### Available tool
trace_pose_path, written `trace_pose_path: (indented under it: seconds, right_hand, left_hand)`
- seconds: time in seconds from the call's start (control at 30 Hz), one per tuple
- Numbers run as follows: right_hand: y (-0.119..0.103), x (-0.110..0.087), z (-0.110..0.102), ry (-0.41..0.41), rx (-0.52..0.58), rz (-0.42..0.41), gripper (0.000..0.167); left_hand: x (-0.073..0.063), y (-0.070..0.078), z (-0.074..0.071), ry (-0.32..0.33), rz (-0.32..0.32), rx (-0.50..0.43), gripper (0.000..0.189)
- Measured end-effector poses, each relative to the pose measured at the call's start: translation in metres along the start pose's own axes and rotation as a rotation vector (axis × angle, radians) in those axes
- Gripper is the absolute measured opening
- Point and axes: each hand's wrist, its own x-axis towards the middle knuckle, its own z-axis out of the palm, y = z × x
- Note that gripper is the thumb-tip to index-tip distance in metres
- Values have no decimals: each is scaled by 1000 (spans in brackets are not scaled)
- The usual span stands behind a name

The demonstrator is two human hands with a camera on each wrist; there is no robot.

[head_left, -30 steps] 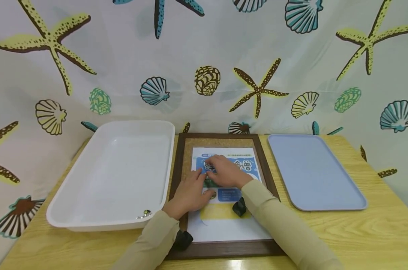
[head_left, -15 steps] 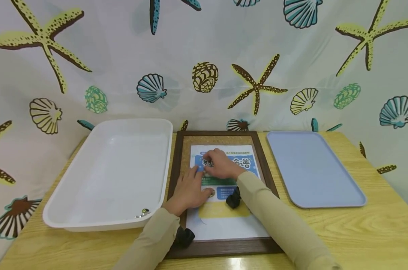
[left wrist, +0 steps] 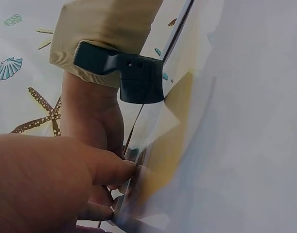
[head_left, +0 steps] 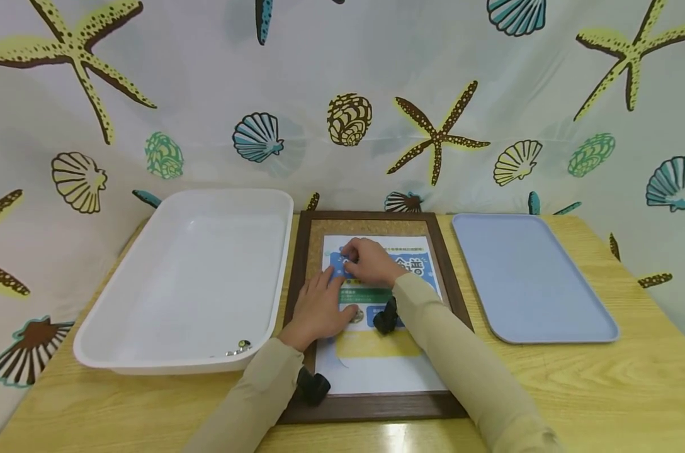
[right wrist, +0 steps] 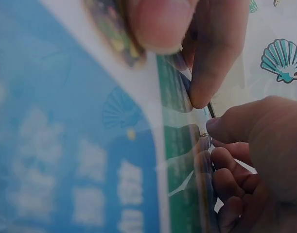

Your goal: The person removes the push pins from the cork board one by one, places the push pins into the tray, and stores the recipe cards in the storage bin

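Observation:
A printed paper poster (head_left: 384, 376) lies on a cork board (head_left: 315, 244) with a dark brown frame. My left hand (head_left: 318, 311) rests on the poster's left side, fingers spread and thumb out beside a small round picture. Over the blue title near the poster's upper left, my right hand (head_left: 372, 263) has its fingers curled, the thumb and forefinger tips close together. The right wrist view shows a tiny shiny piece (right wrist: 203, 135) at that thumb's tip, against the paper; its kind is too small to tell. Both hands are also visible in the left wrist view.
A white tub (head_left: 178, 277) stands left of the board, with a few small shiny pieces (head_left: 242, 348) in its near right corner. On the right lies a flat light-blue tray (head_left: 537, 277). A patterned cloth (head_left: 206, 75) hangs behind the wooden table (head_left: 592, 396).
My right hand has moved slightly away from me over the title, its fingers more curled. The left hand stays nearly in place on the poster. The head view has shifted slightly.

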Motion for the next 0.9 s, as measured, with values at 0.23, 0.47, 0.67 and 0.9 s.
trace_pose_path:
  seconds: [0.23, 0.47, 0.67, 0.9]
  right_hand:
    - [0, 13, 4, 47, 13, -3, 24]
    - [-5, 25, 6, 77, 9, 45, 22]
    - [-6, 32, 9, 65, 32, 60, 21]
    - [-6, 35, 9, 46, 78, 31, 17]
  left_hand:
    - [0, -3, 0, 7, 0, 5, 65]
    - [-3, 0, -1, 9, 7, -12, 62]
    - [-3, -1, 1, 7, 8, -8, 60]
    - [-2, -1, 1, 6, -2, 15, 58]
